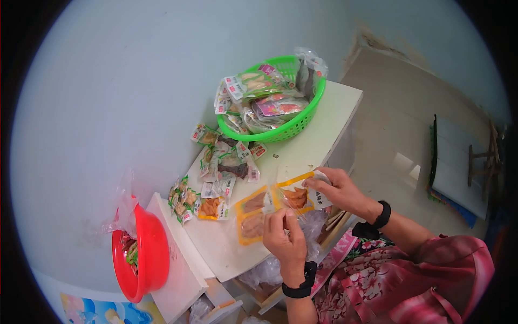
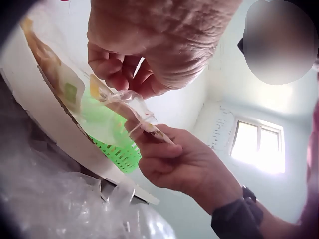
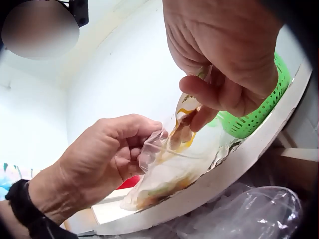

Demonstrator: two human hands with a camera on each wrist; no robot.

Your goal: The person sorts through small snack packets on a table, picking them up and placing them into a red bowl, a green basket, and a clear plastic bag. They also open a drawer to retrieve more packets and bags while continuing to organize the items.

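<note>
My right hand (image 1: 348,191) grips the end of a yellow-edged snack packet (image 1: 295,197) with brown food showing through its window. The left hand (image 1: 286,237) pinches the edge of a clear plastic bag (image 3: 153,149), close beside that packet. In the right wrist view the bag spreads below the packet, over the tabletop. More yellow-edged packets (image 1: 252,217) lie on the white table (image 1: 218,262) just left of both hands, one partly behind the left fingers. Both wrists wear black bands.
A green basket (image 1: 280,132) full of snack packets stands at the table's far end. Several small packets (image 1: 232,162) lie along the wall side. A red basin (image 1: 154,254) sits at the left. Crumpled clear plastic (image 1: 264,272) fills the space below the near edge.
</note>
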